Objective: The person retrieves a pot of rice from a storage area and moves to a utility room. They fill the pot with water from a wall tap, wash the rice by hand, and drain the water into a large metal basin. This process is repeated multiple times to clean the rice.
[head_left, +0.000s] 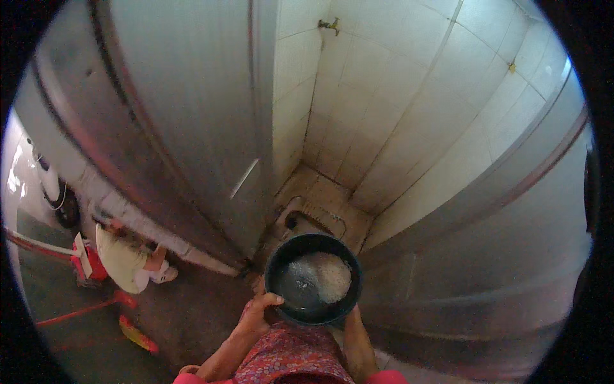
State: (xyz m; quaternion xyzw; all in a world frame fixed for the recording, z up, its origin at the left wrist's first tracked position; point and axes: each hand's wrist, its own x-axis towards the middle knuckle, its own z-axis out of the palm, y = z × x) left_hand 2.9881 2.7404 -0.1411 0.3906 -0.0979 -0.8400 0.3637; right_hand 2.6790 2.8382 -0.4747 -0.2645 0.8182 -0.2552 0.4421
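Observation:
I hold a round black pot (281, 265) in front of my body, low in the head view. Inside it lie white rice grains in a pile on the right side and a little water on the left. My left hand (261, 309) grips the pot's near-left rim, thumb over the edge. My right hand (352, 320) supports the pot from below at its near-right side, mostly hidden by it. Patterned red cloth on my body shows beneath the pot.
A tiled washroom stall lies ahead with a floor drain (293, 221) and a brass tap (330, 25) high on the wall. Metal door panels (179, 128) flank the opening. At the left a person (131, 256) crouches near a red broom (137, 333).

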